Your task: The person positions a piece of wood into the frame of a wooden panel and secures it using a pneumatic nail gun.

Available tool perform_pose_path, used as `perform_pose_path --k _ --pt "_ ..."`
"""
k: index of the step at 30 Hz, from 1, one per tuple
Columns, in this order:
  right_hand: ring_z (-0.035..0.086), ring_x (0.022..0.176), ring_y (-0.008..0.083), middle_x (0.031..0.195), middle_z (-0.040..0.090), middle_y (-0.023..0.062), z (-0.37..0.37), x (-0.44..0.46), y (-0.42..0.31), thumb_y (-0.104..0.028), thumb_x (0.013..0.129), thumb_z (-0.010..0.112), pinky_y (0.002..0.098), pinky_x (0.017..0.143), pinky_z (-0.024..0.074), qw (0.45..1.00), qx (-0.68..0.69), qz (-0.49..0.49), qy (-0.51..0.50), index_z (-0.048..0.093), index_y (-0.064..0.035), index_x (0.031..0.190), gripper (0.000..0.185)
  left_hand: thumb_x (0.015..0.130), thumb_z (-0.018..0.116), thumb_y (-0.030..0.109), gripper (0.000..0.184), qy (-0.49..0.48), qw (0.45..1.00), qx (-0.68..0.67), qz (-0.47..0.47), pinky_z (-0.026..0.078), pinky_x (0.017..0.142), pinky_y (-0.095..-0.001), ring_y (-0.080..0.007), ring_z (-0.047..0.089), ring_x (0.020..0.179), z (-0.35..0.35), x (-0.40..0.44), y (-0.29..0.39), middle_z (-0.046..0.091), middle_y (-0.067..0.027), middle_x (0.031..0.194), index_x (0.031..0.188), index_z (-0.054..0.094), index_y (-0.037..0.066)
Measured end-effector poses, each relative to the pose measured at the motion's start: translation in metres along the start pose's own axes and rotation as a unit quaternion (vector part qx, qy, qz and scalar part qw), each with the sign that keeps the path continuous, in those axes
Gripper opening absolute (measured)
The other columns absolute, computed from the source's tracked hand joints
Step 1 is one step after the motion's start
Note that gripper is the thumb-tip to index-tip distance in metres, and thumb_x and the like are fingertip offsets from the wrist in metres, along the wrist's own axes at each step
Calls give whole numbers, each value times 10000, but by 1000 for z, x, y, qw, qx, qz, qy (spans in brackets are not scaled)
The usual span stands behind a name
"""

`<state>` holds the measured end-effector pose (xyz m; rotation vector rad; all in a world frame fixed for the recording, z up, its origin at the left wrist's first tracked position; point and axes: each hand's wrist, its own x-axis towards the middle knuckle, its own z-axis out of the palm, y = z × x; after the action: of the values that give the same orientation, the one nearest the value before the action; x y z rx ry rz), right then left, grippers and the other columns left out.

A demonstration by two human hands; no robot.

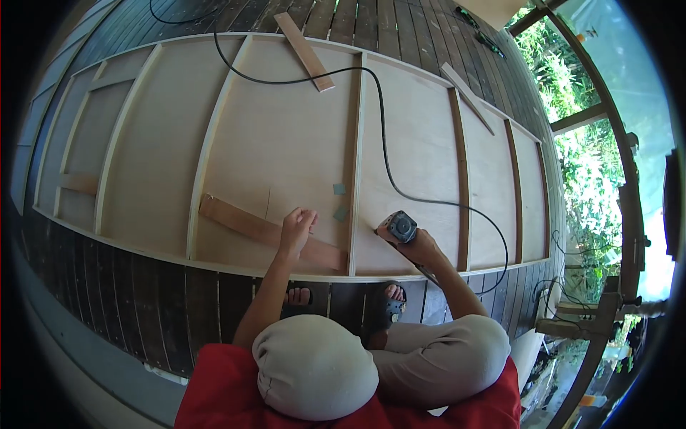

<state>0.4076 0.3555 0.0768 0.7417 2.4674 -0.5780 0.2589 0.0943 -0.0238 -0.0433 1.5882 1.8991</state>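
Observation:
My right hand [421, 248] is wrapped round a dark corded power tool [401, 226], held above the front part of a large wooden panel frame [355, 164]. My left hand [299, 227] is closed with its fingers curled in, over a reddish-brown board [239, 220] lying on the panel; what it holds, if anything, is too small to tell. Two small green-grey pieces [340, 213] lie between the hands, beside a cross rib. A thin dark line marks the panel left of my left hand.
A black cable [384, 129] winds across the panel. One loose board [304, 51] and a narrower strip [468, 98] rest over the far edge. Green-and-black tools [490, 44] lie on the dark deck [400, 28]. My sandalled feet are at the near edge.

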Motion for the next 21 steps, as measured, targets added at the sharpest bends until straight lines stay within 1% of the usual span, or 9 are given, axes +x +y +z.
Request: perform_pose_path --k 1,2,3,5,6,8,11,14,21 --pt "667 905 302 923 687 158 -5 -4 -5 -260 782 653 384 791 523 1000 27 7 -1 645 -70 1042 322 924 558 222 199 -1 1000 16 15 471 680 -262 -92 596 793 -2 2 -4 649 -35 870 903 597 28" --pt "627 919 381 929 667 213 1 0 2 -303 748 630 438 785 515 999 42 -14 25 663 -72 987 334 919 564 220 216 0 999 34 24 474 674 -276 -101 597 791 -5 1 -10 647 -48 858 904 597 7" --pt "627 919 381 929 667 213 0 1 3 -303 748 630 438 785 515 999 39 -16 23 663 -72 987 334 919 564 220 216 3 999 31 24 474 674 -276 -101 597 791 -8 3 -15 647 -48 858 904 597 7" --pt "625 922 382 921 664 220 1 -1 2 -315 746 630 440 786 513 997 63 -15 33 662 -55 974 348 866 565 133 146 61 968 197 144 470 705 -326 -225 607 790 -16 -2 -15 628 -105 821 909 615 3" --pt "625 921 384 905 664 224 2 0 4 -311 738 640 437 785 512 997 78 -9 28 665 -42 950 344 866 565 133 146 62 968 197 143 470 705 -326 -225 607 790 -24 -2 -25 628 -105 821 909 615 3" --pt "626 917 384 894 663 226 4 3 9 -308 735 648 439 776 513 997 77 -2 30 667 -39 936 336 814 597 123 169 92 867 417 259 481 758 -382 -302 603 833 -35 10 -43 617 -139 854 947 637 27" --pt "631 900 385 889 663 227 5 -2 6 -275 725 673 440 753 518 995 94 0 27 668 -37 920 307 759 644 92 237 1 817 517 255 477 794 -419 -335 589 880 -38 11 -40 619 -139 940 992 641 48" --pt "636 888 381 885 665 225 14 -6 13 -250 718 690 438 742 521 991 107 -46 58 671 -48 930 294 765 651 109 220 -53 773 560 292 466 834 -417 -300 565 976 -33 11 -32 596 -118 998 980 648 61" --pt "662 864 350 839 675 201 -13 -50 -18 -175 718 700 397 718 516 972 199 -27 125 648 -4 975 313 756 690 194 261 -70 763 564 308 450 867 -399 -286 545 990 17 28 -29 573 -110 970 961 644 38"
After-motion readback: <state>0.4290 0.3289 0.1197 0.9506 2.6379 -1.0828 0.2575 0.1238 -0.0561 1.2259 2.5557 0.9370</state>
